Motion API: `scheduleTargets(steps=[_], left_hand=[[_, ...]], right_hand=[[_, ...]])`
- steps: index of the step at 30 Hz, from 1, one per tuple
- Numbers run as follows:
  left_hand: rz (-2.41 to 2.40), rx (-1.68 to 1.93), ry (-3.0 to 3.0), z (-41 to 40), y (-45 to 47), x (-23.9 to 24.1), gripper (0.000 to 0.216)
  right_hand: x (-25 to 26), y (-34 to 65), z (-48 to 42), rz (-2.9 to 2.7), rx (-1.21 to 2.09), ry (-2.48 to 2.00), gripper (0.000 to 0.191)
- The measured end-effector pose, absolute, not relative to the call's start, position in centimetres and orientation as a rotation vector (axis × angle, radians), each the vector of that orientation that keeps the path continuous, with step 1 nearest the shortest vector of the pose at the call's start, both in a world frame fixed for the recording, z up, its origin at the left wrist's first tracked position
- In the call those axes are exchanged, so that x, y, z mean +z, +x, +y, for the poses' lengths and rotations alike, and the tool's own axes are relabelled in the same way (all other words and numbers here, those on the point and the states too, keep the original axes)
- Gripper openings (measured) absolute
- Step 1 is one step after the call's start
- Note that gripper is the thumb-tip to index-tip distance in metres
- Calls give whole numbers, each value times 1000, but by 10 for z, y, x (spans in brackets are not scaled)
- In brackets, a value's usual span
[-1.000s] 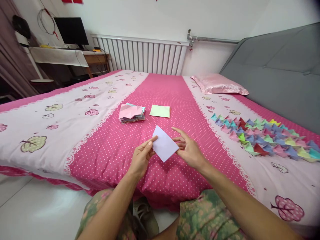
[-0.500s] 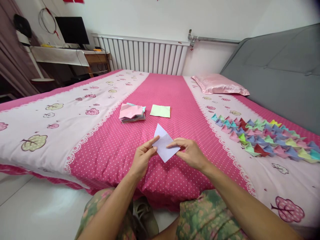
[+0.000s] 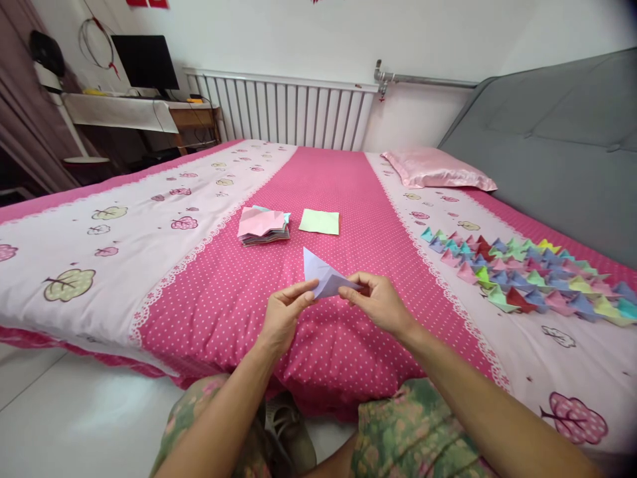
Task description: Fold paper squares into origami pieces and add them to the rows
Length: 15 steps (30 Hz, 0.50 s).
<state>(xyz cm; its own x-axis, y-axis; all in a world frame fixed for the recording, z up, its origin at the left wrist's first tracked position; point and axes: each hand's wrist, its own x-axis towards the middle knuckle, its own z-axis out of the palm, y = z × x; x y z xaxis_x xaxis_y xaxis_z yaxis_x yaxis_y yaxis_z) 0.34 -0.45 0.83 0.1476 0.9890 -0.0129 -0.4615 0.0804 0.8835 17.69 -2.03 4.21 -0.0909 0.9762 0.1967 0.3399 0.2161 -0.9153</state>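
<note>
A pale lilac sheet of paper [image 3: 321, 272] is held above the pink dotted bedspread [image 3: 318, 192], bent over into a tilted, pointed shape. My left hand [image 3: 283, 317] pinches its lower left edge between thumb and fingers. My right hand [image 3: 379, 302] pinches its right edge, fingers curled together. Beyond the hands lie a stack of coloured paper squares [image 3: 263, 225] and a single light green sheet [image 3: 319, 222].
Rows of folded paper pieces in many colours [image 3: 517, 272] cover the bed's right side. A pink pillow [image 3: 435, 169] lies by the grey headboard [image 3: 552, 139]. A white radiator [image 3: 283, 109] and a desk with a monitor [image 3: 144, 63] stand behind. White floor lies at lower left.
The flat lilac sheet has been folded over, its upper corner now pointing up and left. My right fingers went from spread to pinching the paper's edge.
</note>
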Motion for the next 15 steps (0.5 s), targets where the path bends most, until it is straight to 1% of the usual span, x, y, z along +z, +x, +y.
scheduleTargets(steps=[4, 10, 15], left_hand=[[838, 1289, 917, -6, 8, 8, 34], [950, 1328, 939, -6, 12, 6, 28], [992, 1350, 973, -5, 11, 3, 25]], right_hand=[[40, 173, -23, -1497, 905, -1290, 21], [36, 167, -26, -1394, 944, -1277, 20], [34, 166, -26, -1444, 844, -1353, 24]])
